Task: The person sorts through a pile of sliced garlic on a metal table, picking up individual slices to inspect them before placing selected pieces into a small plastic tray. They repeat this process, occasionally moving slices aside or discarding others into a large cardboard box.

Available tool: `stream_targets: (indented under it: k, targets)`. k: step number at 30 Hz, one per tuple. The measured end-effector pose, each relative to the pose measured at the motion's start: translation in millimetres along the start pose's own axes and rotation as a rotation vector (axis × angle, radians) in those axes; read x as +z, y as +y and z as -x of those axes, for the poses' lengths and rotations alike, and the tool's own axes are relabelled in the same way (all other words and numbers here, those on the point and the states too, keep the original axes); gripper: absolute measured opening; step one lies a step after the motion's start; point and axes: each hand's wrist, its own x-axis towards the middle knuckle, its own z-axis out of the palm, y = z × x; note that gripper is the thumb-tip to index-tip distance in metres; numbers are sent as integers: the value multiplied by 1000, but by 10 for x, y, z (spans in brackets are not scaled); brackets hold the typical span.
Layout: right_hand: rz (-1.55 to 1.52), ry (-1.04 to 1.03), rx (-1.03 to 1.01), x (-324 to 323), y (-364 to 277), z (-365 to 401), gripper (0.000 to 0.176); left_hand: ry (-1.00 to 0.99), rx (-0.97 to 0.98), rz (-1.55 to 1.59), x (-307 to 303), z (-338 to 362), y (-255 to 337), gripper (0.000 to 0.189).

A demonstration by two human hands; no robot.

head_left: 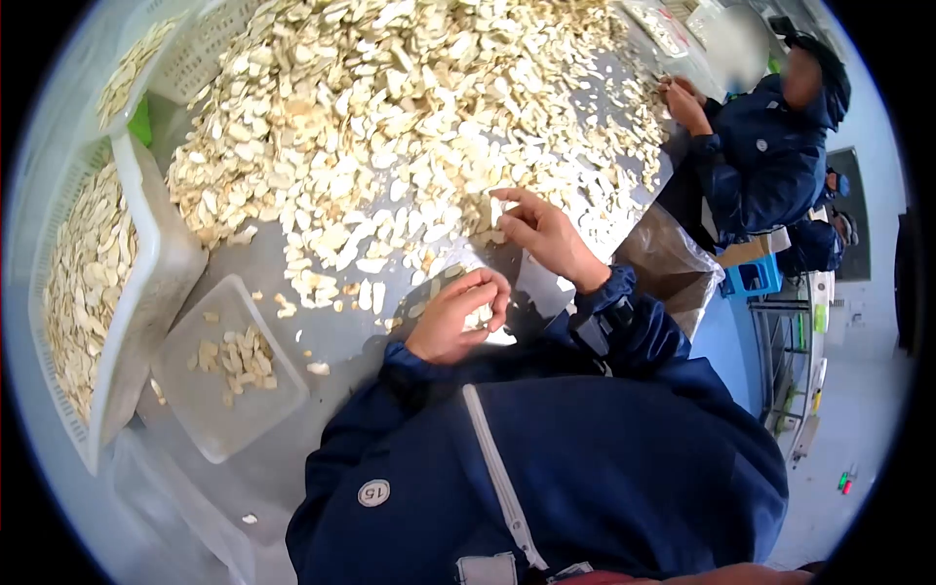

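A large heap of pale, flat dried slices (322, 117) covers much of the grey metal table, thinning out to loose pieces near me. My left hand (460, 317) is curled in front of my body, its fingers closed around some pale slices that show partly inside the palm. Just beyond it to the right, my right hand (551, 239) reaches over the near edge of the heap. Its thumb and forefinger pinch a pale slice (498, 209). The exact kind of slice cannot be made out.
At left stands a white plastic basket (146, 244) full of slices. Beside it, a shallow clear tray (219, 429) holds a small pile of pieces. A clear plastic bag (673, 263) hangs off the table's right side. A co-worker (770, 146) handles slices at the far right.
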Motion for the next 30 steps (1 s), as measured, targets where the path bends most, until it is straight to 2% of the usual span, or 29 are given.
stream_targets:
  k: [3,4,5,6,8,10,11,12,14,16,18,20,21,22,25,30]
  targets:
    - [61,52,-24,-95,25,31,40,-50,58,-31,-181,-55,-122,23]
    - [44,12,66,-152,11,54,38,-101,100,-32,-241,-80,-178,27]
    - [39,-13,19,-202,-16,90,37,-77,75,52,-252,-100,-204,33]
    - [-46,-80,49,-246,-131,152,37,-41,49,135,-259,-115,-219,39]
    - [-120,-252,-215,-265,-141,214,38,-58,37,234,-230,-146,-193,52]
    - [-115,-359,-135,-343,-295,328,38,44,17,209,-184,-116,-160,55]
    - [-118,-430,-92,-362,-369,376,39,22,36,192,-203,-120,-169,54]
    - [35,-377,-90,-372,-280,349,37,14,56,185,-225,-123,-182,53]
    - [48,-334,-113,-341,33,318,32,33,118,4,-255,-96,-201,41]
    - [135,-414,3,-379,80,346,29,-2,159,-141,-230,-78,-167,35]
    - [92,-281,124,-435,214,298,24,-39,166,-145,-196,-59,-160,30]
    - [448,42,-116,-480,175,189,23,-52,117,66,-134,-58,-138,25]
    - [549,68,-84,-502,93,114,23,-67,98,75,-122,-44,-106,18]
    - [522,68,-92,-487,13,44,22,-58,93,54,-124,-37,-87,17]
    - [541,85,-272,-230,-255,-205,19,-55,73,15,-114,-41,-116,15]
    - [789,310,-573,171,-307,-855,19,-39,58,68,-141,-68,-114,14]
